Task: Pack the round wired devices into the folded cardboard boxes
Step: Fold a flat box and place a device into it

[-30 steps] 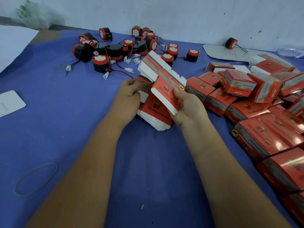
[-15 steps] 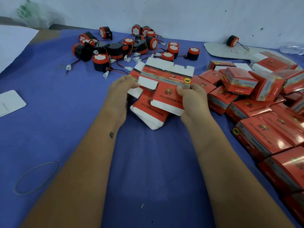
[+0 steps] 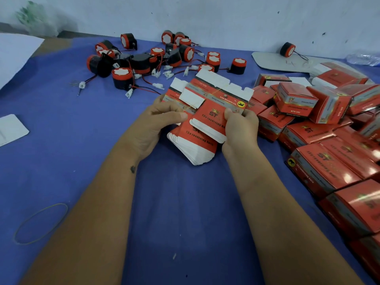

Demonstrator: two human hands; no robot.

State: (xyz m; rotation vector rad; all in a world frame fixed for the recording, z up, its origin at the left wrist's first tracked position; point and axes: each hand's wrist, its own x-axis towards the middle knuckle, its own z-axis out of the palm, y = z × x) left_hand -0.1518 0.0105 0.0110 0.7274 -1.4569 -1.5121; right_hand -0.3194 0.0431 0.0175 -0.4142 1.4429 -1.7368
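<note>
Fingers (image 3: 230, 113) of both hands pinching top flat box (image 3: 213, 114) off stack (image 3: 193, 149), w/ devices (image 3: 144, 60) behind.

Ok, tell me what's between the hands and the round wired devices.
The stack of flat red-and-white cardboard box blanks, held by both the left hand and right hand, lies directly before the round black-and-red wired devices.

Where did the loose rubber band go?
In the head view, the loose rubber band lies flat on the blue cloth at the lower left, just outside the person's left forearm, well below the white card.
</note>
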